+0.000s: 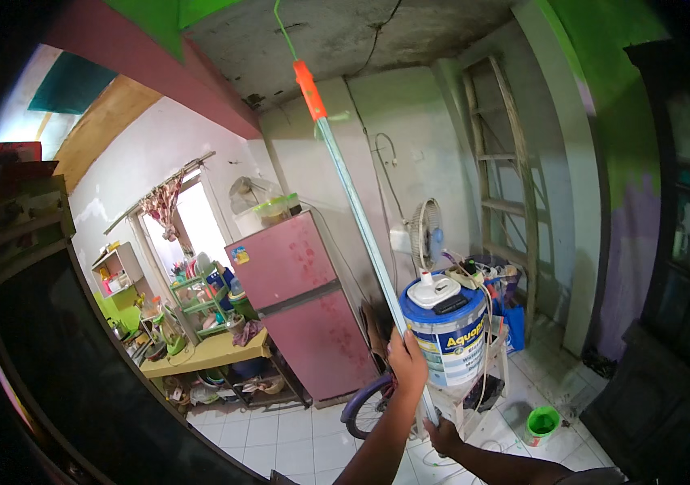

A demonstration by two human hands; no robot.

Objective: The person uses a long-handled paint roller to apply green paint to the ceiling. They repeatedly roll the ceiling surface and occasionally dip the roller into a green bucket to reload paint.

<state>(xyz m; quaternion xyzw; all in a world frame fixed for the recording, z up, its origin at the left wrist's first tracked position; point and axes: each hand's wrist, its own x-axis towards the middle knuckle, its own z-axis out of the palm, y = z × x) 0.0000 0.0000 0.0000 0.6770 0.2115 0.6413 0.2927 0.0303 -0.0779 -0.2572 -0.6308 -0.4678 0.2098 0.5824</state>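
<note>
My left hand (pixel 406 360) is wrapped round a long pale pole (pixel 355 202) that rises diagonally toward the ceiling. My right hand (pixel 444 435) grips the same pole lower down, near its bottom end. An orange sleeve (pixel 309 89) caps the upper end, and a thin green bent rod (pixel 286 36) extends from it beyond the top of the picture. Just right of my left hand stands a big white-and-blue bucket (pixel 450 352), raised on a white stand, with a white lidded object (pixel 434 287) and a dark flat item on top.
A pink fridge (pixel 296 323) and yellow table (pixel 207 360) with kitchenware stand left. A fan (pixel 426 230) and wooden ladder (pixel 507 206) are against the back wall. A small green pail (pixel 541 424) sits on the tiled floor beside loose cables. Dark cabinets stand at both sides.
</note>
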